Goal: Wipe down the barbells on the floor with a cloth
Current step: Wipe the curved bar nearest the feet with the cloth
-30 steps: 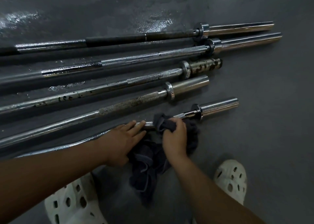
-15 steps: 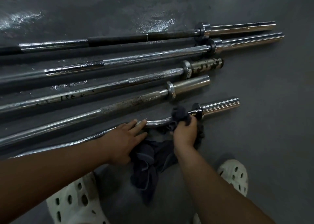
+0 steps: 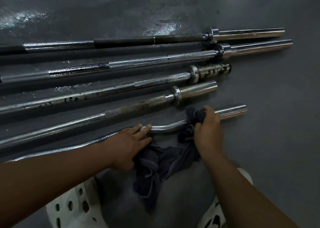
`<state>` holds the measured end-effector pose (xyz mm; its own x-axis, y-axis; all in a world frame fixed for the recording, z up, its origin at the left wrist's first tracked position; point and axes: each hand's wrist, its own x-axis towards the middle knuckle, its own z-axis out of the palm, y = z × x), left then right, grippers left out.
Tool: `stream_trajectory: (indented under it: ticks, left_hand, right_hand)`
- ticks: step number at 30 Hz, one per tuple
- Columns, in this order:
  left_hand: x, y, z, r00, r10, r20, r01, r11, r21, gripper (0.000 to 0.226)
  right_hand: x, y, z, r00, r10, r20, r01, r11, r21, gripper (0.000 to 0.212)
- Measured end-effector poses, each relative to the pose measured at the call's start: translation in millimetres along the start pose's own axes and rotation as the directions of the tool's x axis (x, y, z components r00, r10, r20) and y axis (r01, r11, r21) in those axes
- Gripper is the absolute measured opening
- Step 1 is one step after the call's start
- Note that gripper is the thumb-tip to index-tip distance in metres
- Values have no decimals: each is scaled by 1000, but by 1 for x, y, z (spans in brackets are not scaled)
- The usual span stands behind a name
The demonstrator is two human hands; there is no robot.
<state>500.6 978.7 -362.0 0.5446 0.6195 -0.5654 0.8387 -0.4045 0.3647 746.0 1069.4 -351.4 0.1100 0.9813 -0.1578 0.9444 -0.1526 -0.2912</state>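
Right hand (image 3: 207, 129) is gripping cloth (image 3: 155, 167), seemingly around nearest barbell (image 3: 164, 128); left hand (image 3: 128, 146), fingers straight, is pressing its shaft.

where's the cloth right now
In the head view the dark cloth is low centre: its top is bunched in the right hand around the nearest curved bar, and the rest trails on the floor beside the left hand.

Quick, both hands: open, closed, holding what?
Left hand: open, resting flat on the curved chrome barbell.
Right hand: gripping the dark grey cloth around that barbell.
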Motion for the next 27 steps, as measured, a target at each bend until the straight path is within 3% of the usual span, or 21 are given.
stream_trajectory:
  ticks: [2,7,10,12,16,20,21,23,26,27]
  left_hand:
    - [0,0,0,1000,3,4,-3,1000,1,93]
    - [0,-1,2,1000,4,-4,-4,1000,-9,92]
    - [0,-1,3,1000,6,0,-6,1000,3,92]
    - [1,0,3,1000,6,3,-6,1000,-1,94]
    - [-1,-3,1,1000,9,7,-9,1000,-22,94]
    - [-1,-2,-1,1000,10,4,-10,1000,-22,94]
    - [0,-2,-1,1000,12,9,-12,1000,-16,94]
    - [-1,-1,-2,1000,12,17,-12,1000,-15,93]
    - [-1,-1,-4,1000,7,20,-6,999,-41,93]
    - [-1,-2,-4,1000,9,19,-8,999,-51,93]
  right_hand:
    - [-12,-13,15,999,27,26,-28,999,44,39]
    - [-14,-3,20,974,-94,208,61,985,160,21]
    - [-1,17,11,995,-44,94,34,994,105,30]
    - [-21,0,22,994,-2,108,-14,989,146,34]
    - [-33,-13,31,942,-187,280,109,956,273,24]
    - [-1,5,20,995,95,43,-102,963,251,37]
    - [-7,-3,23,995,90,41,-97,966,238,37]
    - [-36,-26,41,991,-91,100,74,984,164,37]
    - [-66,-33,44,917,-360,174,351,933,79,36]
    - [-55,-23,39,911,-376,170,369,927,73,32]
